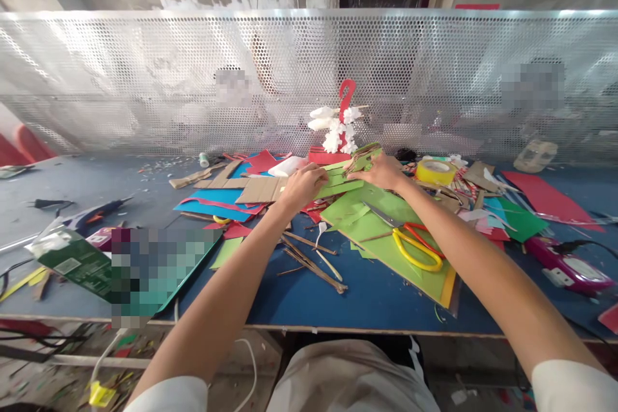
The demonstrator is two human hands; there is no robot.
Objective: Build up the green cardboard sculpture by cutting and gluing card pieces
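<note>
My left hand (305,184) has its fingers curled at the left edge of some light green paper strips (340,181), over the end of a brown cardboard piece (263,190). Between the fingers of my right hand (380,171) is a small green paper piece (365,156) with brownish edges; its exact form is hard to make out. Just behind both hands stands a red hook-shaped ornament (346,102) with white flower-like pieces (333,140). Nearer me, scissors (416,251) with yellow and red handles lie on a large green sheet (352,212).
Twigs (316,264) lie in front of my hands. A roll of yellow tape (435,171) and a purple power strip (570,267) are to the right. At left are a glue gun (91,214), a green box (72,264) and blue paper (217,204). A perforated metal screen (193,77) runs behind.
</note>
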